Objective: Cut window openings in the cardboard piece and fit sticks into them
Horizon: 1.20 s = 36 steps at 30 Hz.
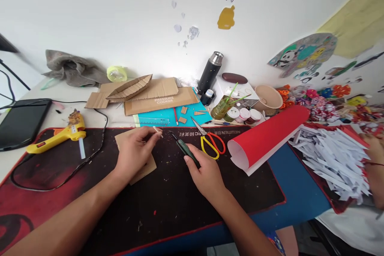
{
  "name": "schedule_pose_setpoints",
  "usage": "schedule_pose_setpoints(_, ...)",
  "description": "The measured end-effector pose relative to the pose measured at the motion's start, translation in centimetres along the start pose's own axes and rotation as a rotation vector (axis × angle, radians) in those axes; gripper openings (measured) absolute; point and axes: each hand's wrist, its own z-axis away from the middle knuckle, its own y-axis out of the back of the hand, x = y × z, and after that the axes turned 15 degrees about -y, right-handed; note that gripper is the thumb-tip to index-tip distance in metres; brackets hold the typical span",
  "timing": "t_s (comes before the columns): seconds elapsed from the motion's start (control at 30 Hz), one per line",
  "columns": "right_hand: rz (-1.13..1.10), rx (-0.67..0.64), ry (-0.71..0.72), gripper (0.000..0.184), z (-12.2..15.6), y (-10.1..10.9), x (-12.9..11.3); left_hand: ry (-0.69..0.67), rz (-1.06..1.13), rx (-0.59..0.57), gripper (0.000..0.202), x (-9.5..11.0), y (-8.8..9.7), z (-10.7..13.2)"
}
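— What is the left hand (135, 150) doing?
— It rests over a flat cardboard piece (141, 170) on the black mat (168, 204). Its thumb and forefinger are pinched on a small pale stick (157, 130). That could be a sliver of wood or card, it's too small to tell.
— And the right hand (207, 174)?
— Its fingers are curled round the green handle of a knife (185, 149). The knife sits low over the mat, with its dark tip pointing up and left toward the stick, close to it but not touching.
— So both things are in the middle of the mat?
— Yes, side by side, stick on the left and knife on the right.
— What lies around them?
— Scissors (211, 144) with yellow and red handles lie just right of the knife. Beyond them a red paper roll (267, 136) slants across the mat's right edge. A yellow glue gun (60, 134) sits at the mat's left end, and its black cord loops across the mat.
— And behind?
— A blue ruler (153, 121), then a cardboard boat (130, 88) on flat cardboard sheets, and a dark flask (210, 73) by the wall. Far right there's a heap of white paper strips (333, 156), with another person's hand (375, 148) at its edge
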Motion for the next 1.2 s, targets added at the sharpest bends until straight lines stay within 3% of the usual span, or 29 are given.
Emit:
schedule_pose_setpoints(0.17,0.226,0.01,-0.002,0.041,-1.2,-0.2,-0.3,-0.045,0.08,0.295,0.023,0.3,1.8,-0.8)
schedule_pose_setpoints(0.27,0.386,0.016,0.029,0.042,-2.4,-0.7,-0.9,-0.014,0.141,0.338,0.027,0.3,3.2,-1.6)
schedule_pose_setpoints(0.4,0.547,0.026,0.101,0.04,-4.4,-1.2,-1.7,0.06,0.156,0.259,0.034,0.1,5.2,-2.5)
schedule_pose_setpoints(0.63,0.618,0.053,0.193,0.038,-7.8,-1.9,-2.5,-0.002,-0.02,-0.023,0.038,-0.8,7.4,-2.1)
schedule_pose_setpoints(0.9,0.179,0.155,0.258,0.022,-8.2,-3.4,-3.9,0.012,0.035,-0.036,0.039,-1.2,6.7,0.0)
schedule_pose_setpoints(1.1,-0.303,-0.112,-0.005,0.023,-8.3,-5.9,-6.2,0.03,0.096,-0.081,0.039,-0.6,6.2,0.5)
schedule_pose_setpoints(1.2,-0.494,-0.249,-0.056,0.028,-8.5,-7.0,-6.9,-0.001,0.104,-0.089,0.037,-0.9,6.2,0.6)
